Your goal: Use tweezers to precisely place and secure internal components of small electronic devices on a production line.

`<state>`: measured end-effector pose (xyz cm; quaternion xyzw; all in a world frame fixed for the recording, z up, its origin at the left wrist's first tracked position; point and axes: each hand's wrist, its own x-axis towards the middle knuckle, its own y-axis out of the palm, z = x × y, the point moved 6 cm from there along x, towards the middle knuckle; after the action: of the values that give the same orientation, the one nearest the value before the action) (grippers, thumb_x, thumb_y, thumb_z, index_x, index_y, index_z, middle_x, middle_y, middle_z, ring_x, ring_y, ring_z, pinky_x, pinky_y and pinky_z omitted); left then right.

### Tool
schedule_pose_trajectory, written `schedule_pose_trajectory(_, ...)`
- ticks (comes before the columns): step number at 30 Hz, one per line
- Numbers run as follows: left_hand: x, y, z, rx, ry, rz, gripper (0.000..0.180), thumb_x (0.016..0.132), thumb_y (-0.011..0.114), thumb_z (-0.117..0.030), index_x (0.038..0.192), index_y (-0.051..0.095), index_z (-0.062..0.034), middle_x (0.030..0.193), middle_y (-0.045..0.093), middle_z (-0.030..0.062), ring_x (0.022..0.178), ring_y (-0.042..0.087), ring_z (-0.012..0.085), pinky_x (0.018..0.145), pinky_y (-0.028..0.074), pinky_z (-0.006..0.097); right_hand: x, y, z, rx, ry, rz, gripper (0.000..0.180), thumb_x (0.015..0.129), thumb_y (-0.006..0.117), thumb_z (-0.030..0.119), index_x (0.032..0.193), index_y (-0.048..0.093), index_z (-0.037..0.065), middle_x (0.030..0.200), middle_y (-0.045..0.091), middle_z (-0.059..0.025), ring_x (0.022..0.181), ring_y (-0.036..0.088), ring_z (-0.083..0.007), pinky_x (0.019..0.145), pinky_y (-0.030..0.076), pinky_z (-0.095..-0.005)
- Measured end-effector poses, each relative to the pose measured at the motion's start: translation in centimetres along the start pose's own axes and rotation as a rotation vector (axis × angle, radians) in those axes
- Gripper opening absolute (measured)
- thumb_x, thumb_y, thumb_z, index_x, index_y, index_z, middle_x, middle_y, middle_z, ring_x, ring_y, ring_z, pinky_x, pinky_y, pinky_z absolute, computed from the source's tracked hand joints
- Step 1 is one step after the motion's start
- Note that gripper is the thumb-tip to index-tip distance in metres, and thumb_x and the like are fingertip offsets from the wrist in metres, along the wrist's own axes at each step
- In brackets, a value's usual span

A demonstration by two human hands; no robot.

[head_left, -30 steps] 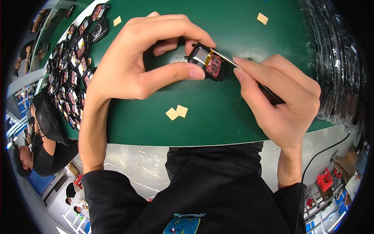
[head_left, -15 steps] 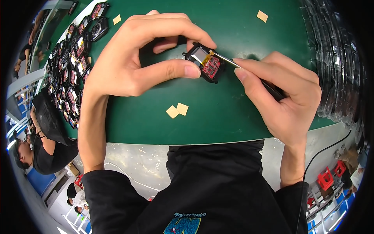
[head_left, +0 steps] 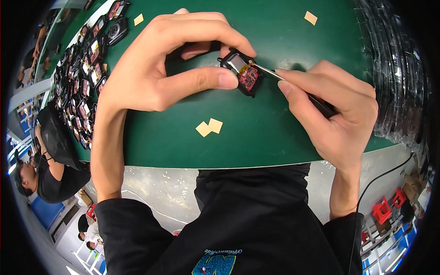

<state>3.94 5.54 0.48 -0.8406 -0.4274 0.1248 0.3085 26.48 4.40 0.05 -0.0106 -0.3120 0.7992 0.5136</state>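
Head view, looking down on a green mat [head_left: 256, 137], with a small black module [head_left: 242, 72] taken as landmark throughout. Pinched by the left hand [head_left: 160, 64]: forefinger curled over the module's far edge, thumb pressed along its near-left edge, both closed firmly on the casing, red circuit board and silver cell facing up. Held just off or on the mat, cannot tell which. To the module's right, the right hand [head_left: 334, 114], closed in a pen-like grip on slim tweezers [head_left: 293, 85], dark handle tucked under the fingers, metal tip touching the module's right edge near the red board. Long axis of the tweezers running from lower right up to the left, straight toward the module, shallow against the mat. Long axis of the module lying roughly crosswise to that line, tilted from upper left to lower right. Both hands equally close, left on the casing, right reaching by tool only. Below the module, well apart, two tan paper squares [head_left: 209, 127]; far left of it, a row of similar black modules [head_left: 87, 68]; far right, a stack of clear trays [head_left: 394, 78].
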Motion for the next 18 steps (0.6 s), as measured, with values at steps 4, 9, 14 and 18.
schedule_pose_trajectory(4, 0.21, 0.07, -0.16, -0.011, 0.004, -0.009, 0.052, 0.076, 0.083, -0.024, 0.123, 0.082, -0.0022, 0.105, 0.077, 0.0091, 0.074, 0.053, 0.0152, 0.072, 0.038, 0.032, 0.03, -0.24, 0.07, 0.014, 0.023, 0.004, 0.022, 0.085, 0.085, -0.009, 0.105, 0.087, 0.0, 0.073, 0.066, -0.0033, 0.063, 0.059, -0.0099, 0.058, 0.042, -0.0252)
schedule_pose_trajectory(9, 0.21, 0.08, -0.29, -0.002, 0.02, -0.008, 0.048, 0.078, 0.084, -0.025, 0.12, 0.081, -0.0027, 0.102, 0.077, 0.0082, 0.073, 0.053, 0.0157, 0.073, 0.037, 0.032, 0.11, 0.02, 0.03, 0.006, 0.012, 0.002, 0.024, 0.083, 0.083, -0.011, 0.104, 0.087, 0.0, 0.072, 0.067, -0.0034, 0.063, 0.06, -0.0094, 0.058, 0.043, -0.0248)
schedule_pose_trajectory(14, 0.26, 0.17, -0.67, 0.045, 0.07, -0.002, 0.044, 0.081, 0.086, -0.027, 0.117, 0.08, -0.0024, 0.101, 0.077, 0.0086, 0.074, 0.057, 0.0173, 0.077, 0.037, 0.033, 0.19, -0.07, 0.25, 0.0, -0.007, 0.006, 0.023, 0.082, 0.083, -0.011, 0.103, 0.087, -0.001, 0.072, 0.067, -0.0032, 0.061, 0.059, -0.009, 0.057, 0.042, -0.0246)
schedule_pose_trajectory(18, 0.42, 0.22, -0.58, 0.082, 0.137, -0.008, 0.045, 0.082, 0.087, -0.028, 0.117, 0.08, -0.0019, 0.1, 0.077, 0.0084, 0.075, 0.06, 0.0184, 0.08, 0.036, 0.034, 0.13, -0.18, 0.09, 0.012, 0.013, -0.011, 0.022, 0.082, 0.082, -0.012, 0.101, 0.087, -0.001, 0.071, 0.066, -0.0029, 0.059, 0.058, -0.0088, 0.055, 0.041, -0.0248)
